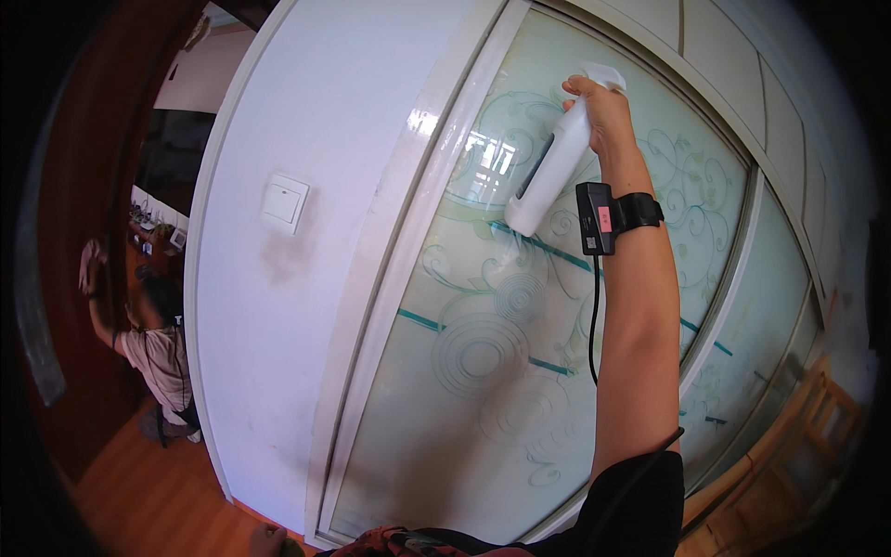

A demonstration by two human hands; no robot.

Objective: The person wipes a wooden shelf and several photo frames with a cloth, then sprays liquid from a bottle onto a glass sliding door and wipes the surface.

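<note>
My right hand (607,115) is raised and wrapped around the neck of a white spray bottle (555,170). The bottle tilts, with its trigger head at the top and its base towards the lower left. Behind it stands a frosted glass sliding door panel (480,285) with swirl and circle patterns in green. Whether the bottle touches the glass I cannot tell. Low at the picture's bottom edge, part of my left hand (266,540) shows, its fingers curled. Something greenish is beside it, too cut off to identify.
A white light switch (285,203) sits on the wall (278,362), with dark smudges around it. At the left, through a doorway, another person (159,355) holds a pink cloth (90,264) against a dark red door (76,174). A wooden bed frame (800,425) is at the lower right.
</note>
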